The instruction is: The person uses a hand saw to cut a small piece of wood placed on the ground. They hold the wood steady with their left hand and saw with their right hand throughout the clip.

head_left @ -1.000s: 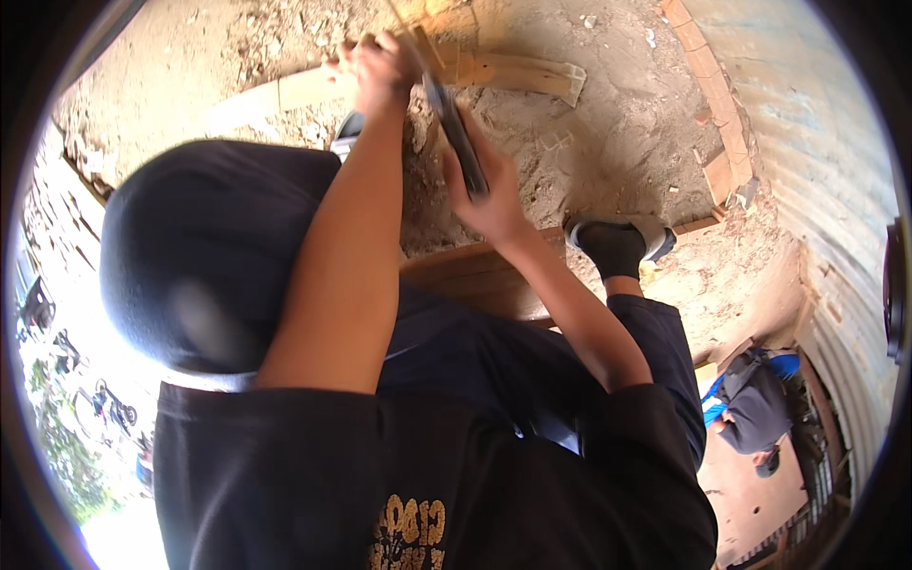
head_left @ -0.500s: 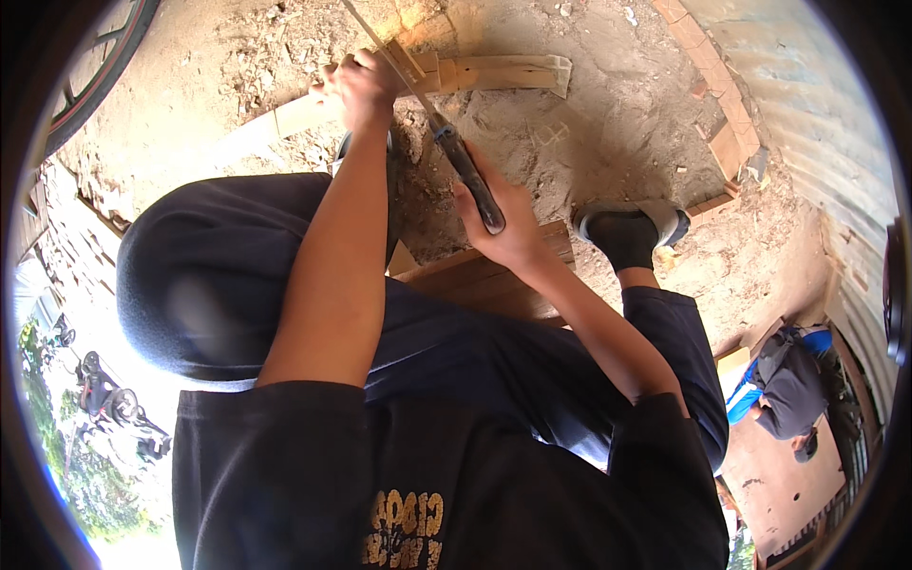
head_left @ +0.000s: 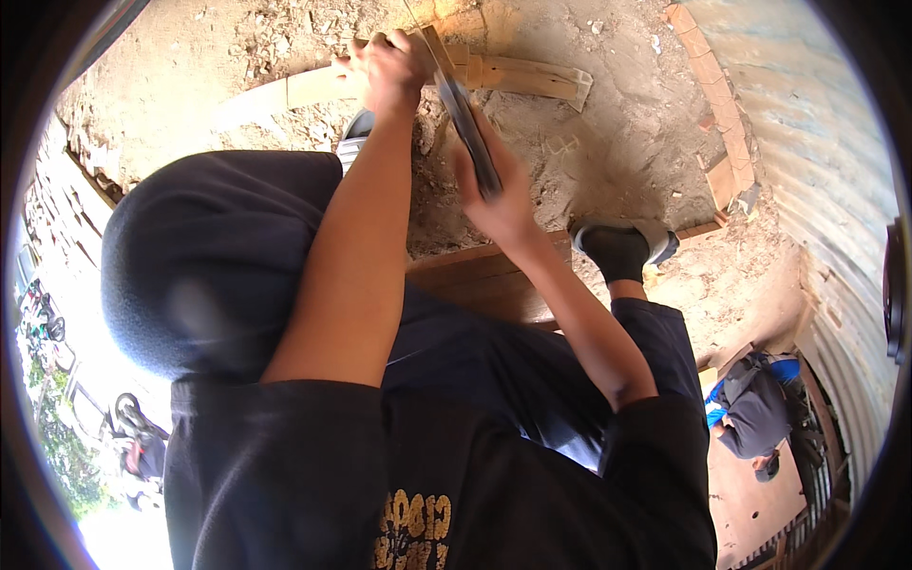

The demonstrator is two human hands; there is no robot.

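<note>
My right hand [head_left: 500,195] is closed round the dark handle of a hand saw [head_left: 465,128]. The handle is smeared by motion, and its thin blade slants up and left toward the top edge. My left hand [head_left: 391,71] rests with curled fingers on a long curved wooden board [head_left: 522,76], just left of the blade. A short wooden piece [head_left: 439,47] stands out from the board beside the blade. Exactly where the teeth meet the wood cannot be made out.
Below my right hand lies a wooden plank [head_left: 484,280]. My sandalled foot [head_left: 622,249] stands on the dirt. Segmented wood strips [head_left: 712,81] lie by a corrugated metal wall [head_left: 817,123]. Another person [head_left: 755,413] is beside a board at lower right. Motorbikes [head_left: 133,437] stand at left.
My right hand and the saw handle have moved forward, closer to the curved board, and less blade shows. My left hand stays on the board. The whole view has shifted slightly.
</note>
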